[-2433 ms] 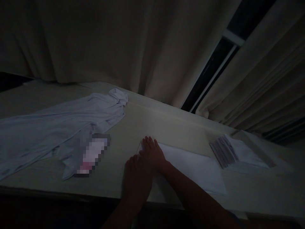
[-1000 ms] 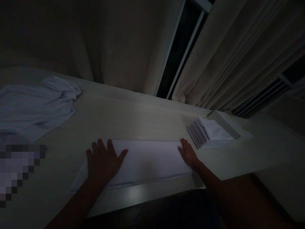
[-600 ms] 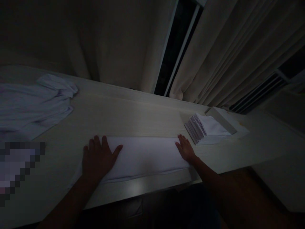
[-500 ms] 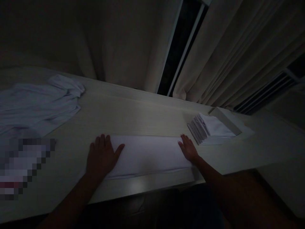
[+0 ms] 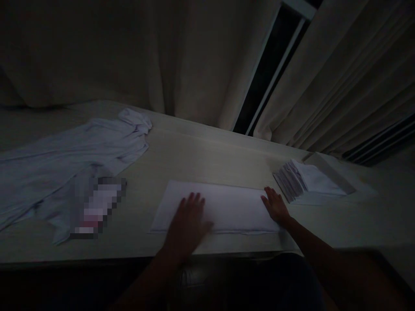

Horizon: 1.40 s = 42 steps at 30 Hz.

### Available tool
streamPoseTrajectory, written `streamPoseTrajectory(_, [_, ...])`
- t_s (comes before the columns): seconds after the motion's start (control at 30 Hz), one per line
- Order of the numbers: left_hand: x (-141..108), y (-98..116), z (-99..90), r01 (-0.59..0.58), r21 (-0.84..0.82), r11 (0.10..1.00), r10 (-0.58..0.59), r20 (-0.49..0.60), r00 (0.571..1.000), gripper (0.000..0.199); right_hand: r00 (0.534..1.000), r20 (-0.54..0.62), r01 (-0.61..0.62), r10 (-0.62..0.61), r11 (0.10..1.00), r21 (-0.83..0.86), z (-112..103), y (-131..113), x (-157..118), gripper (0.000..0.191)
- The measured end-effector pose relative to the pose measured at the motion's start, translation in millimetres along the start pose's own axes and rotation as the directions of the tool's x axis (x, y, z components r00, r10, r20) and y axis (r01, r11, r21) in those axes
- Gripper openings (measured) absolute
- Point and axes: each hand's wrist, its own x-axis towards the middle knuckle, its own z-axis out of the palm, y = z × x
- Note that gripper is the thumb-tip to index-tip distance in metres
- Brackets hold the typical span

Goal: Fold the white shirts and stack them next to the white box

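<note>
A white cloth [image 5: 233, 207], folded into a long flat strip, lies on the pale table in front of me. Over its left part is my left hand [image 5: 188, 222], palm down with fingers stretched out and slightly smeared by motion; whether it presses the fabric I cannot tell. My right hand [image 5: 275, 205] rests flat on the strip's right end, thumb spread from the fingers. Just beyond that hand stands a stack of folded white cloths [image 5: 292, 179], leaning together in a row.
Crumpled white fabric [image 5: 81, 147] spreads over the left of the table [image 5: 207, 155]. A pixelated flat object [image 5: 99, 207] lies by its near edge. Behind the stack is a pale, board-like piece [image 5: 330, 170]. Beige curtains [image 5: 201, 65] hang along the far edge.
My left hand has slid inward from the cloth's left end, uncovering that end. The right hand stays on the right end. My view has turned left, showing more of the crumpled fabric.
</note>
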Motion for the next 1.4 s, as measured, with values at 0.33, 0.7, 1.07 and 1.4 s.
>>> streamPoseTrajectory(0.33, [-24,9,-2.7,-0.164,-0.191,0.968,0.177,0.05,0.983,0.036,0.982,-0.092,0.156,-0.167,0.981,-0.119,-53,-81,11,0.056])
streamPoseTrajectory(0.7, [-35,-22,-30.9,-0.025,-0.147,0.989,0.045,0.134,0.99,0.023,0.871,-0.303,0.472,-0.386,0.829,0.299,-47,-218,-78,0.036])
streamPoseTrajectory(1.07, [-30,-9,-23.3,-0.085,-0.193,0.977,0.107,0.109,0.988,0.022,0.823,-0.277,0.563,-0.496,0.779,0.276,-35,-214,-76,0.012])
streamPoseTrajectory(1.4, [-24,8,-1.8,-0.175,-0.081,0.981,0.183,0.102,0.978,0.019,0.844,-0.235,0.527,-0.482,0.827,0.196,-42,-222,-75,0.024])
